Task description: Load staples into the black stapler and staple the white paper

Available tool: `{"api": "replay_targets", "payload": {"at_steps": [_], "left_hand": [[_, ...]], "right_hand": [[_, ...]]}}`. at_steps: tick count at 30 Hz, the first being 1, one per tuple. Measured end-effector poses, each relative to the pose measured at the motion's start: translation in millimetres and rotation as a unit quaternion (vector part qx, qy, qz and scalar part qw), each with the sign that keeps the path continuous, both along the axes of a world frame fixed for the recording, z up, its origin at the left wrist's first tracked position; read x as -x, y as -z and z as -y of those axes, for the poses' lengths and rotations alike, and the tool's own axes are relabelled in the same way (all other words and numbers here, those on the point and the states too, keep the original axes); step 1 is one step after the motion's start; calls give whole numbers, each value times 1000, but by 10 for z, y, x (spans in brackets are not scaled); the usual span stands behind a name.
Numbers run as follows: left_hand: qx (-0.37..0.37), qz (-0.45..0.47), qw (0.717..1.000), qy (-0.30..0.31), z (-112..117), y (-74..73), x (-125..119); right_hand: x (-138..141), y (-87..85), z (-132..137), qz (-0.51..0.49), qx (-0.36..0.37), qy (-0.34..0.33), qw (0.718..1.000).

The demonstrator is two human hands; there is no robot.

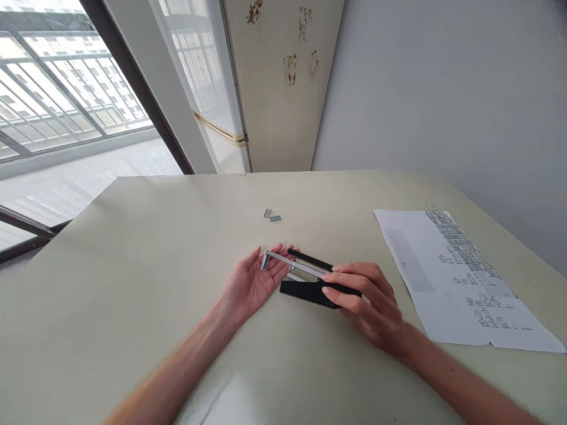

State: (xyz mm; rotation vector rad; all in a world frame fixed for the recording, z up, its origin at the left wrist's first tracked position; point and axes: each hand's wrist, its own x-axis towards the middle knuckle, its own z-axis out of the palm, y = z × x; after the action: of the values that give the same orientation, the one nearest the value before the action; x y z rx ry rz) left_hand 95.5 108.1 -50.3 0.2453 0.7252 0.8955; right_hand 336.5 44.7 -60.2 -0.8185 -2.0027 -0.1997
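Note:
A black stapler (310,289) lies opened on the pale table (133,265), its metal staple channel (295,264) raised and pointing left. My right hand (367,301) grips the stapler's rear end, fingers wrapped over its black body. My left hand (254,280) lies palm up just left of it, fingers stretched out, and the tip of the metal channel rests over those fingers. A small grey piece (264,261), probably a strip of staples, sits at the fingertips by the channel's end.
Two short strips of staples (271,215) lie farther back on the table. A printed sheet of paper (460,277) lies at the right. Behind the table stand a window (66,100), a curtain and a stained wall panel.

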Motion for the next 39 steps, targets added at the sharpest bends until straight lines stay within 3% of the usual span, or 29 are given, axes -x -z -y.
{"api": "replay_targets", "payload": {"at_steps": [7, 13, 15, 19, 25, 31, 35, 37, 39], "left_hand": [[1, -44, 999, -7, -31, -24, 7], [-135, -167, 977, 6, -13, -17, 72], [-192, -273, 943, 6, 20, -37, 80], [-322, -482, 814, 37, 119, -53, 44], [-476, -554, 677, 89, 291, 76, -53], [-540, -590, 588, 120, 347, 133, -88], [-547, -594, 579, 113, 343, 151, -96], [-529, -586, 603, 112, 323, 158, -87], [-489, -566, 657, 94, 284, 150, -66]], "right_hand": [[-107, 17, -41, -45, -7, 39, 998], [-65, 64, -53, -153, 115, 46, 981], [-40, 80, -57, -189, 166, 43, 967], [-22, 121, -58, -221, 230, 50, 946], [8, 164, -51, -229, 277, 47, 932], [66, 168, -57, -234, 308, 50, 921], [87, 169, -62, -255, 342, 44, 903], [86, 162, -103, -262, 357, 52, 895], [88, 151, -195, -253, 365, 82, 892]]}}
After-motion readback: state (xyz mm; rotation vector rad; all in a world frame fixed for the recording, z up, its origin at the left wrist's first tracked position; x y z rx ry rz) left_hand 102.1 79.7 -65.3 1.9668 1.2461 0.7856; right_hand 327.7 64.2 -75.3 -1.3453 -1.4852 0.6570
